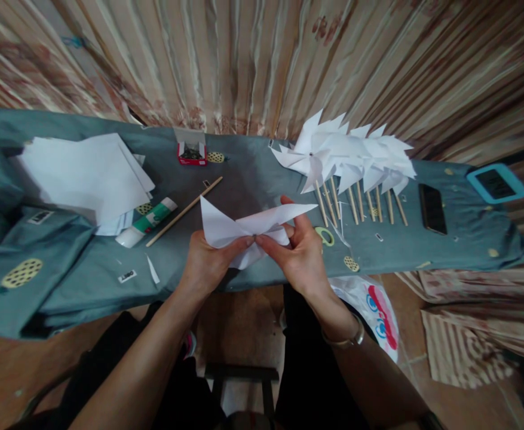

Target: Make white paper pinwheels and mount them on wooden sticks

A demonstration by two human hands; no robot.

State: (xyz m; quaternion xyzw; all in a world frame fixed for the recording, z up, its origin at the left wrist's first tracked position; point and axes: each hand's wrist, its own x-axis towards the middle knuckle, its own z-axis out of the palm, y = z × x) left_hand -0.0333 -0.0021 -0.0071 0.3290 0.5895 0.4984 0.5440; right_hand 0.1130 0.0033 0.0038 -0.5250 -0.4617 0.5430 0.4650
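Note:
Between both hands, over the table's near edge, is a white paper pinwheel [226, 229] with folded, pointed blades. My left hand [208, 257] grips its left side, thumb pressed at the centre. From the other side my right hand [298, 254] holds it, its thumb meeting the left one at the middle. A small dark spot, perhaps a pin, shows between the thumb tips. The fingers behind the paper are partly hidden. A bare wooden stick [184, 212] lies left of the hands, beside a green and white glue tube [149, 221].
A paper stack [82, 179] lies left on the cloth-covered table [248, 161]. An open red box [192, 154] stands at the back. Finished pinwheels on sticks [346, 152] overlap at right, near green-handled scissors [325, 236], a phone [432, 208] and a blue-framed device [497, 183].

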